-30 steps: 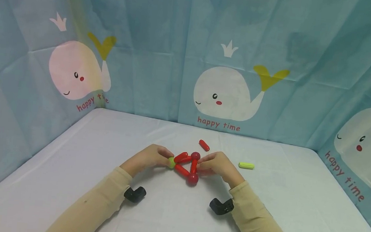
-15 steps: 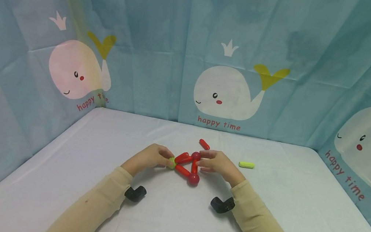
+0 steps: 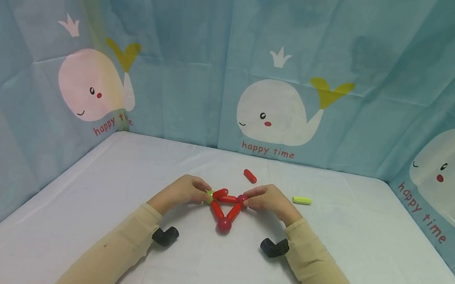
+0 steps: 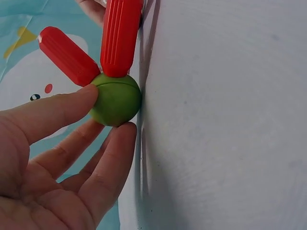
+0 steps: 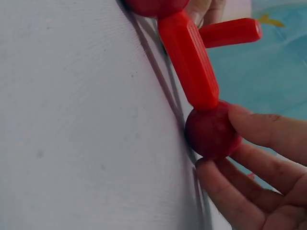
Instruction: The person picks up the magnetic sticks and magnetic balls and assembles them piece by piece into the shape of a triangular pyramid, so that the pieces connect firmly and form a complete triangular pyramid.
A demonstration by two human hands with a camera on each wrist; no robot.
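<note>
A triangle of red rods (image 3: pixel 228 199) joins a green ball (image 4: pixel 115 99) and two dark red balls on the white table. My left hand (image 3: pixel 186 190) pinches the green ball between thumb and fingers at the triangle's left corner. One more red rod (image 4: pixel 68 55) sticks up from that ball with its far end free. At the right corner my right hand (image 3: pixel 270 203) grips a dark red ball (image 5: pixel 213 130) with thumb and fingertips. The other dark red ball (image 3: pixel 224 225) forms the corner nearest me, and neither hand touches it.
Behind the triangle lies a loose red rod (image 3: pixel 250 176). A yellow-green rod (image 3: pixel 302 200) rests to the right of my right hand. A blue whale-print curtain (image 3: pixel 182 102) hangs along the table's back and sides.
The triangle has turned, bringing one dark red ball nearer me and leftward. My right hand has moved from the right-side rod to the right corner ball. My left hand stays on the green ball.
</note>
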